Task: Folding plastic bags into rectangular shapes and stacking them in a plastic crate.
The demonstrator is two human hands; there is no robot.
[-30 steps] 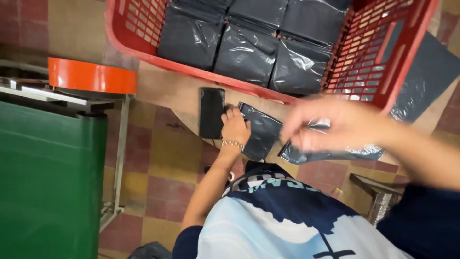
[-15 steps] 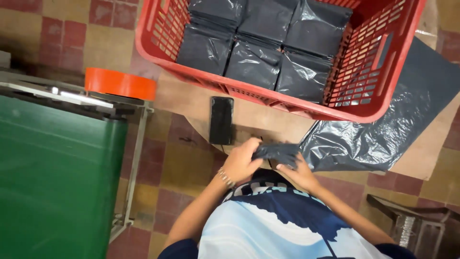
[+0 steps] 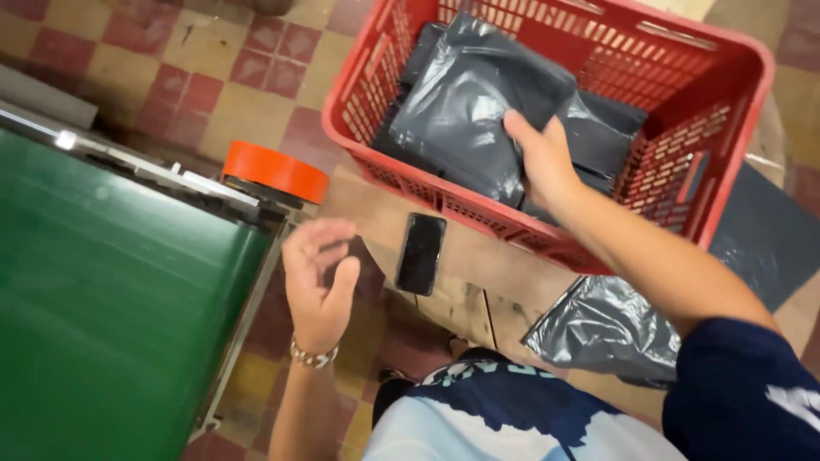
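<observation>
Grey plastic package (image 3: 465, 107) atop red crate (image 3: 726, 162) stack | right hand (image 3: 542, 158) grip holds it | left hand (image 3: 320, 277) empty, half-curled

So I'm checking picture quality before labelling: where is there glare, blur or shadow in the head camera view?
Head view: white glare streaks the glossy grey plastic bag under the right hand; the open left hand is slightly motion-blurred; the green flat surface looks soft, with a bright glint on its metal edge; the black phone and red plastic crate are fairly sharp; shadows are soft.
</observation>
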